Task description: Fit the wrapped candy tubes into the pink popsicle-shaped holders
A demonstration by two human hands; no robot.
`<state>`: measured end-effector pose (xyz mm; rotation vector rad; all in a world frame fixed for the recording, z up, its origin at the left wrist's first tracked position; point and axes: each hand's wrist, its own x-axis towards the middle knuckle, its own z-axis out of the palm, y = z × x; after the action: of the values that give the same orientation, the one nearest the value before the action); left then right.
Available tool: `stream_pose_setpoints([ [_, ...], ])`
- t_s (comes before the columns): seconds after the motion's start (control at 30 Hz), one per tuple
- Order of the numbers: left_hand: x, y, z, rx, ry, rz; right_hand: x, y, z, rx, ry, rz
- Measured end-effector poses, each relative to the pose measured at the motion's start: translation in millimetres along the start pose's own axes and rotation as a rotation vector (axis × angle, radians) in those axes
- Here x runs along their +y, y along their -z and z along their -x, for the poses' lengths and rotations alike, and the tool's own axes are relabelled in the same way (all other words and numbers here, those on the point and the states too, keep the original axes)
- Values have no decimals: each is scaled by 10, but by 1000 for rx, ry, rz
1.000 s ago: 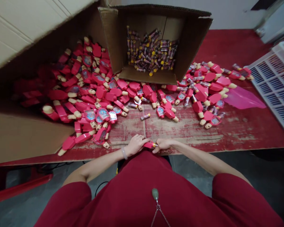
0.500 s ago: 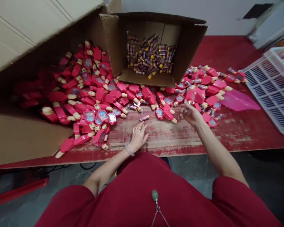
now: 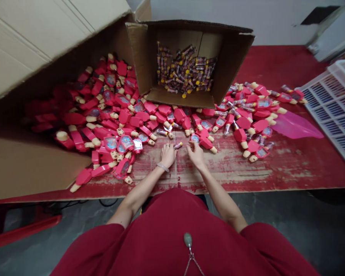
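A small clear tube with a yellow cap lies on the worn table top in front of me. My left hand, wearing a ring and a bracelet, has thumb and fingers closed at the left end of this tube. Just to its right, my right hand is open, fingers bent and apart, with nothing visible in them. Beyond its fingertips lies a pink plastic toy case with a round picture face. A larger heap of pink cases with cream-coloured ends spreads to the left.
An open cardboard box with many similar tubes stands behind the heap. A large carton lies open at left. More pink cases and tubes lie at right, beside a pink translucent sheet and a white plastic basket.
My right hand has come left from the right-hand pile and let go of a pink case there. My left hand has moved forward onto the small tube.
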<state>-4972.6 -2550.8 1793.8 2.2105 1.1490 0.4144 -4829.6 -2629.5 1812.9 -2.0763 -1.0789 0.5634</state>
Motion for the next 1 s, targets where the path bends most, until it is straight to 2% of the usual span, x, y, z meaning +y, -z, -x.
stream_pose_setpoints([
  [0.07, 97, -38, -16, -62, -35, 99, -12, -87, 43, -59, -95, -94],
  [0.13, 210, -113, 50, -133, -144, 250, 50, -82, 96, -28, -149, -224],
  [0.23, 373, -257, 151, -227, -251, 399, 272, 131, 146, 161, -135, -384],
  [0.4, 603, -441, 30, -195, -141, 426, 754, 653, -31, 594, -77, -383],
  [0.47, 707, -488, -76, -198, -114, 436, 877, 707, -111, 626, -101, -401],
  [0.57, 844, -514, -209, -255, -41, 446, 911, 544, -91, 436, -135, -537],
  [0.7, 838, -415, -227, -235, 36, 357, 768, 166, 201, 229, -124, -680],
  [0.8, 645, -272, -87, -130, -16, 276, 623, -6, 448, 42, -151, -767],
  [0.87, 463, -182, 42, -94, -37, 307, 519, -45, 570, -82, -147, -795],
  [1.0, 114, -30, 269, -193, 81, 657, 307, 29, 668, -266, -76, -746],
])
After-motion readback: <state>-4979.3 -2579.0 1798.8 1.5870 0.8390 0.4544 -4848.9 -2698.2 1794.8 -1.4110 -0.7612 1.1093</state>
